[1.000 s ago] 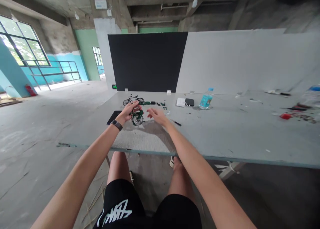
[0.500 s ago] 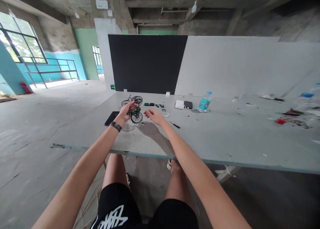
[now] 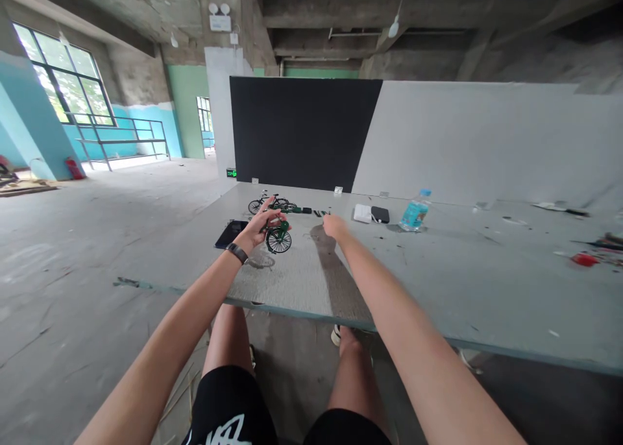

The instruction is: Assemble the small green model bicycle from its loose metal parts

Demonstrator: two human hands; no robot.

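Observation:
My left hand (image 3: 256,229) is closed around a small green model bicycle (image 3: 279,239) and holds it above the table. Its black spoked wheel hangs below my fingers, and part of the frame is hidden by the hand. Further right, my right hand (image 3: 335,226) is low at the small dark and green parts (image 3: 318,213), with its fingers drawn together. Whether something is between those fingertips is hidden. Behind my left hand stands another model bicycle (image 3: 256,206) with black wheels. A dark flat tablet or phone (image 3: 230,234) lies left of my left wrist.
A white case (image 3: 362,213) and a black case (image 3: 380,215) lie right of my right hand. Beyond them stands a bottle of blue liquid (image 3: 415,211). A black panel (image 3: 304,133) rises behind the table. A red item (image 3: 584,259) lies far right.
My right hand has moved away from the model bicycle, forward and right to the small parts. My left hand still holds the bicycle. The view has shifted slightly.

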